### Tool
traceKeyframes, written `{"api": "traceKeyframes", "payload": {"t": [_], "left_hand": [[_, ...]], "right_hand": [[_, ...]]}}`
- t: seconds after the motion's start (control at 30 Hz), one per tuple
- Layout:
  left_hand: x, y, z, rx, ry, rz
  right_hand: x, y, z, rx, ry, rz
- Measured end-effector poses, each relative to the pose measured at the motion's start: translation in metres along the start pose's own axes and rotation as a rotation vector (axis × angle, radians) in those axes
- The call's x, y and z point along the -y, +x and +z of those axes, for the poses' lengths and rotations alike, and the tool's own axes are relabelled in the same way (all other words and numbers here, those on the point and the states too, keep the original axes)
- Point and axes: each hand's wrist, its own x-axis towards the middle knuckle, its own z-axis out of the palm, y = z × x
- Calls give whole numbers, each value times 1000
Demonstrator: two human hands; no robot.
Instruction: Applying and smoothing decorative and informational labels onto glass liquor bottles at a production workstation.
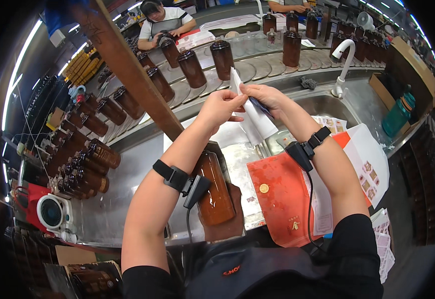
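Over the steel worktop, my left hand [221, 108] pinches the edge of a white sheet of paper [258, 124] between thumb and fingers. My right hand [269, 98] grips the same sheet near its upper part, close to my left fingertips. The paper stands tilted and looks folded or doubled. A dark flat piece [260, 106], perhaps cloth, shows under my right fingers; its kind is unclear. Below my left forearm a brown glass bottle [215, 192] lies on its side on a brown pad [235, 212]. A red sheet or folder [277, 192] lies to its right.
Brown bottles [191, 69] stand along a curved conveyor [257, 67] ahead, with more [85, 172] at left. A wooden post [138, 65] rises at left. Label sheets [369, 174], a sink [322, 107] with white tap [344, 65], and a green bottle [398, 117] are at right. Another person [167, 25] works opposite.
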Motion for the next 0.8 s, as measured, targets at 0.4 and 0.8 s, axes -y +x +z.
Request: {"api": "traceKeyframes", "payload": {"t": [0.4,0.8], "left_hand": [[-7,12,-9,-35,-109,-122],[-28,8,-39,-459,2007,166]], "right_hand": [[0,0,-3,-161,27,-78],[-21,-22,-102,-1002,-1446,-187]]}}
